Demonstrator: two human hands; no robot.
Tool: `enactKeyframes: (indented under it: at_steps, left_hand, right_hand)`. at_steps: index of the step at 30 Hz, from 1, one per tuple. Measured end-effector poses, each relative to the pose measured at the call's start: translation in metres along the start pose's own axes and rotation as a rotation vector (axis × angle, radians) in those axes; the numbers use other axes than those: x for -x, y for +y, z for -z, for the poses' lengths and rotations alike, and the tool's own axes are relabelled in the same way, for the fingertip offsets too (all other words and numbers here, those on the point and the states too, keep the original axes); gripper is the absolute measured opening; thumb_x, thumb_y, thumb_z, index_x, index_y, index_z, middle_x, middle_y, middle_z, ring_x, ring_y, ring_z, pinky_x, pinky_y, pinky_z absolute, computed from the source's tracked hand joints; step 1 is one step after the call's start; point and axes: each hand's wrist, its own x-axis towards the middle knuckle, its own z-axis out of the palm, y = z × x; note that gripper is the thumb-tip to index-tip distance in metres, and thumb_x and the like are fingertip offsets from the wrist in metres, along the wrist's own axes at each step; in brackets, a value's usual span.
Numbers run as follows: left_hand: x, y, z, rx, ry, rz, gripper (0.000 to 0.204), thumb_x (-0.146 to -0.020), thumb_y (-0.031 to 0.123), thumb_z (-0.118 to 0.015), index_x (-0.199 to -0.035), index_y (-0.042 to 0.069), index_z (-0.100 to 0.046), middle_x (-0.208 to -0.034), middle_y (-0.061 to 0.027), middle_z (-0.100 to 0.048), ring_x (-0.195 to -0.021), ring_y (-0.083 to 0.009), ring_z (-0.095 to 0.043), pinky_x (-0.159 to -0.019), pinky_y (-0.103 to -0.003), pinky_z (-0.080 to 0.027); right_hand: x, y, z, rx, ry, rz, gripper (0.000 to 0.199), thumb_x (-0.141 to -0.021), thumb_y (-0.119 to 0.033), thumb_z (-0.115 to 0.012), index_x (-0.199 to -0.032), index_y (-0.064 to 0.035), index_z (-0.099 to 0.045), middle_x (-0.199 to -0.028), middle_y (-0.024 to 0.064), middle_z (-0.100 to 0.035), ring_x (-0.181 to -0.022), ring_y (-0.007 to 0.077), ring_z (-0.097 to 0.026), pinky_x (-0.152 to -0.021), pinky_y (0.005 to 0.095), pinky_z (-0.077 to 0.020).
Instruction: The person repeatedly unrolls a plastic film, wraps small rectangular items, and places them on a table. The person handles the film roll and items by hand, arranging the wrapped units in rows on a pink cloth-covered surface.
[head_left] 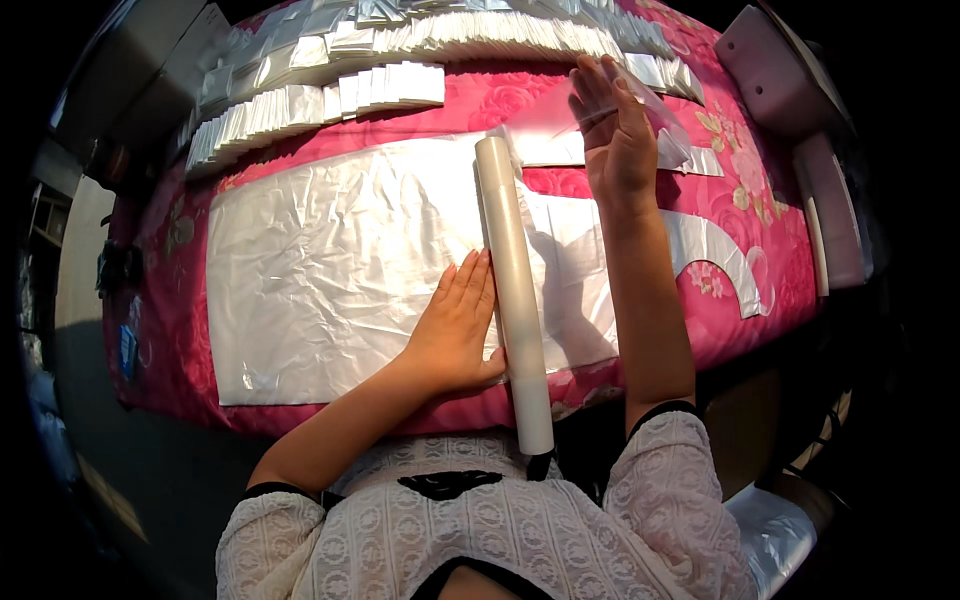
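Note:
A long pale roll of plastic film [515, 290] lies nearly lengthwise before me, its near end past the table edge. My left hand [455, 320] rests flat just left of the roll, fingers stretched out and thumb against it. Beneath that palm spreads a wrinkled white plastic sheet [310, 270]. Beyond the roll's far end my right hand [615, 135] is raised, holding a clear plastic film [550, 125] between thumb and fingers. The film hangs partly over the fingers, so their exact grip is blurred.
Rows of folded white packets [490, 38] line the far side of the pink flowered tablecloth [740, 175]. A curved white strip [725, 255] lies at the right. Boxes stand at the far left [150, 75] and far right [770, 70].

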Motion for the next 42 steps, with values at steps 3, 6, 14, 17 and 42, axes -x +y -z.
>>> enactKeyframes:
  at_steps: [3, 6, 14, 17, 42]
  left_hand:
    - [0.0, 0.0, 0.005, 0.039, 0.005, 0.016, 0.09, -0.07, 0.046, -0.053, -0.13, -0.015, -0.026, -0.138, -0.0324, -0.023, -0.134, -0.0399, -0.016, -0.11, -0.046, -0.013]
    - [0.002, -0.003, 0.004, 0.106, 0.078, -0.083, 0.088, -0.072, 0.047, -0.056, -0.128, -0.015, -0.029, -0.133, -0.0331, -0.031, -0.13, -0.0413, -0.026, -0.107, -0.048, -0.018]
    - [-0.006, -0.019, -0.043, -0.158, 0.206, -0.135, 0.06, -0.088, 0.032, -0.037, -0.129, -0.012, -0.034, -0.137, -0.0288, -0.032, -0.131, -0.0375, -0.029, -0.106, -0.047, -0.022]
    - [-0.001, -0.024, -0.04, -0.189, 0.193, -0.136, 0.062, -0.089, 0.033, -0.037, -0.131, -0.012, -0.031, -0.138, -0.029, -0.029, -0.132, -0.0371, -0.027, -0.106, -0.047, -0.022]
    - [0.193, -0.09, 0.111, 0.056, 0.385, 0.378, 0.091, -0.078, 0.038, -0.056, -0.143, 0.002, -0.004, -0.148, -0.0233, 0.003, -0.137, -0.0373, -0.002, -0.109, -0.048, -0.011]
  right_hand:
    - [0.039, 0.036, -0.074, 0.207, -0.363, 0.023, 0.044, -0.093, -0.021, -0.046, -0.129, 0.0033, -0.04, -0.124, 0.0162, -0.053, -0.113, 0.0195, -0.05, -0.099, 0.0295, -0.0349]
    - [0.086, 0.09, -0.13, 0.663, -0.607, 0.008, 0.038, -0.09, -0.024, -0.049, -0.117, 0.0027, -0.053, -0.106, 0.0222, -0.06, -0.102, 0.0303, -0.057, -0.088, 0.0345, -0.0415]
    - [0.188, 0.199, -0.182, 0.847, -0.997, 0.204, 0.05, -0.081, -0.025, -0.056, -0.119, 0.0056, -0.046, -0.113, 0.0232, -0.053, -0.111, 0.0381, -0.047, -0.093, 0.0442, -0.0358]
    - [0.168, 0.128, -0.17, 0.757, -1.173, 0.147, 0.054, -0.08, -0.027, -0.061, -0.121, 0.0047, -0.045, -0.123, 0.0228, -0.048, -0.121, 0.0383, -0.039, -0.099, 0.0429, -0.0335]
    - [0.199, 0.085, -0.129, 0.582, -1.727, 0.137, 0.054, -0.085, -0.042, -0.051, -0.117, 0.0014, -0.054, -0.127, 0.0192, -0.048, -0.127, 0.0352, -0.033, -0.104, 0.0442, -0.0289]
